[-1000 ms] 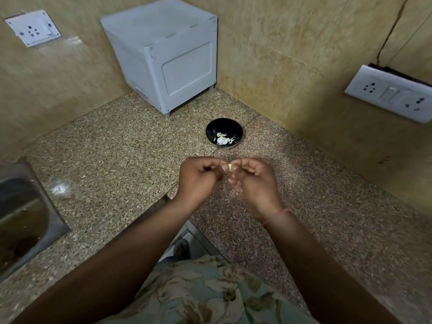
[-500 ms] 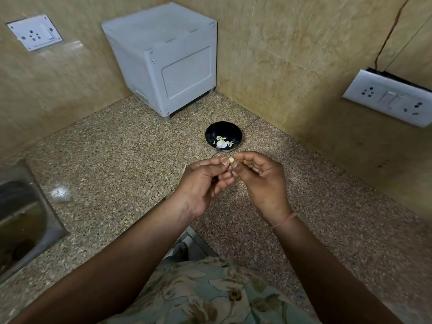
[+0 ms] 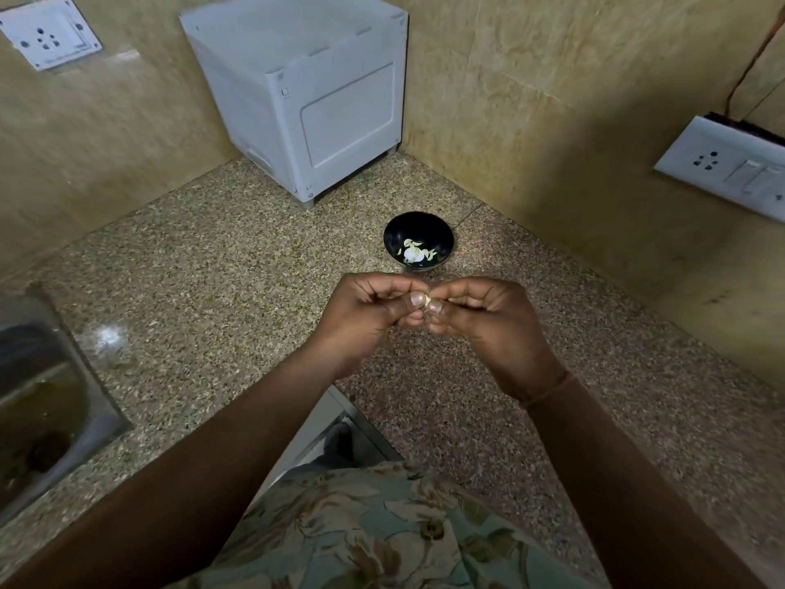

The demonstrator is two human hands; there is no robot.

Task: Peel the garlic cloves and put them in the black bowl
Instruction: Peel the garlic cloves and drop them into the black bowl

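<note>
We hold a clove [image 3: 427, 300] just in front of the bowl [image 3: 437, 228], above the counter [image 3: 212, 269]; our left hand [image 3: 369, 316] and right hand [image 3: 480, 320] both pinch it at the thumb tips, the other fingers curled in; pale pieces [image 3: 414, 252] lie inside the bowl; a white box [image 3: 306, 99] stands behind the bowl.

You stand at a speckled counter [image 3: 204, 291] in a corner. A grey box [image 3: 297, 91] sits at the back of it, close to both walls. A metal sink [image 3: 46, 401] is set in on your left. One white socket [image 3: 46, 34] is on the left wall. A switch plate [image 3: 730, 167] is on the right wall. Flowery cloth [image 3: 382, 537] shows at the bottom.
</note>
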